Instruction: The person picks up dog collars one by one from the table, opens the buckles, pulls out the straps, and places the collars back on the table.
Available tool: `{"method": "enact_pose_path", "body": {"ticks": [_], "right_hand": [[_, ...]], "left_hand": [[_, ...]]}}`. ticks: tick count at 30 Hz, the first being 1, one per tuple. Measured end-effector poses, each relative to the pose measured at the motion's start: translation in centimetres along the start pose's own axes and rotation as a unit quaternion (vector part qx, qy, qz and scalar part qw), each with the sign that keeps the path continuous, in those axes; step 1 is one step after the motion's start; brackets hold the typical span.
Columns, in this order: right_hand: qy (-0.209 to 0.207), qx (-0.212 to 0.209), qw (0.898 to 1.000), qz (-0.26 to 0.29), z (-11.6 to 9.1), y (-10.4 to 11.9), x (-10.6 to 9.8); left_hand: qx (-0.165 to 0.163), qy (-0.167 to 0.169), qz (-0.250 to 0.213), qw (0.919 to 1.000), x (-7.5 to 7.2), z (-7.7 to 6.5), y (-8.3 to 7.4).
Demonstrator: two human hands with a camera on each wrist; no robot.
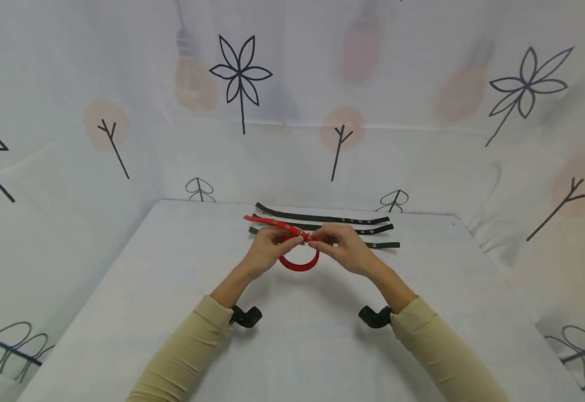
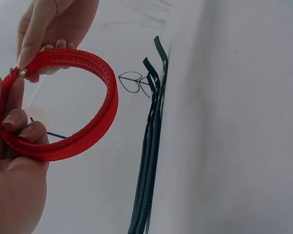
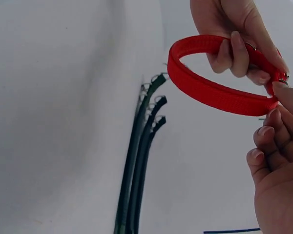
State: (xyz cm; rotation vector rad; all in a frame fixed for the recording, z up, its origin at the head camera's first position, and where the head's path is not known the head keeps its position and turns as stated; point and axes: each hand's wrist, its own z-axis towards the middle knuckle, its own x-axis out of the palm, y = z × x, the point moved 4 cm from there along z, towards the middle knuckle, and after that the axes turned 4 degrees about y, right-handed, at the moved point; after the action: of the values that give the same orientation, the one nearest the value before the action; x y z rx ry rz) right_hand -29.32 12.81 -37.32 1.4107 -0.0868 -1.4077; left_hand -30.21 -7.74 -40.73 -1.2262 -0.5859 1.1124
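A red collar (image 1: 300, 267) with metal eyelets is bent into a loop and held up above the table. My left hand (image 1: 267, 251) grips it close to the buckle, the fingers curled round the band. From the other side my right hand (image 1: 345, 248) pinches the strap by the buckle between thumb and fingers. In the left wrist view the loop of the collar (image 2: 112, 97) hangs between both hands, an eyelet under the right thumb. The right wrist view shows the collar's buckle end (image 3: 283, 78) partly covered by fingers. The collar's free end points left.
Behind the hands lie three dark green or black collars (image 1: 317, 216) stretched side by side across the white table (image 1: 302, 346). Their eyelets face right. A patterned cloth (image 1: 292, 156) hangs behind the table. A black mount (image 1: 247, 317) sits at each wrist.
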Motion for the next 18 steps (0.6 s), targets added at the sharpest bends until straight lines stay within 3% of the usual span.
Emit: {"method": "enact_pose_path", "body": {"ticks": [6,18], "right_hand": [[-0.003,0.012,1.0,-0.013,-0.6,-0.7,-0.3],[-0.007,-0.027,0.999,-0.021,-0.1,0.3,-0.6]], "left_hand": [[-0.004,-0.034,-0.029,0.999,-0.4,-0.3,0.3],[0.018,-0.029,-0.042,0.9985,-0.1,-0.3,0.4]]}}
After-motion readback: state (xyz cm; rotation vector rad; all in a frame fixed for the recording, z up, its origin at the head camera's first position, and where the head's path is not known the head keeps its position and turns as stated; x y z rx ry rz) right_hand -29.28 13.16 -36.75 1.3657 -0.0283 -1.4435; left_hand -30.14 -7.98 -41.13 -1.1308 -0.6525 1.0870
